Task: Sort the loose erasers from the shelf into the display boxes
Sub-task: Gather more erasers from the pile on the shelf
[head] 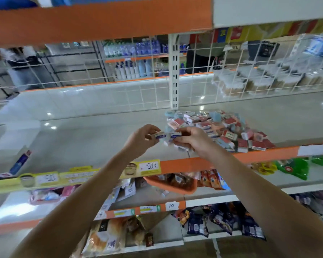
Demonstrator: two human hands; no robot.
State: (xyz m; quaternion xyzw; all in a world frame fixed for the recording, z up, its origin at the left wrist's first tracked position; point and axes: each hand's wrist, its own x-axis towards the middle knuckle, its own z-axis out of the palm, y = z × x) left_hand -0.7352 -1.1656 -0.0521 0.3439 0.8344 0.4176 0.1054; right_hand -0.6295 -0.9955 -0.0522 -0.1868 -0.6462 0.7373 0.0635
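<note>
Right at the middle of the view, two small erasers in white-and-blue sleeves are held up above the shelf [93, 138]. One eraser [159, 135] is pinched at its left end by the left hand [140, 141], thumb and fingertips curled round it. A second eraser [176, 135] sits just beside it, end to end, on top of the right hand [191, 141], whose fingers are curled round a small bundle of more erasers [182, 147] that peep out beneath the knuckles. Both grips are closed on what they hold, and the two hands nearly meet.

Behind and to the right of the hands lies the pile of loose erasers [220, 128], red, blue and white sleeves heaped on the pale shelf, reaching to its orange front edge [268, 152]. A white slotted upright [174, 71] rises behind the pile, with a wire grid back panel [82, 71] on either side. On the front edge to the left hang yellow price tags [149, 166]. Below, an orange tray [172, 185] of packets stands on the next shelf down, and dark snack bags [222, 220] lie lower still.
</note>
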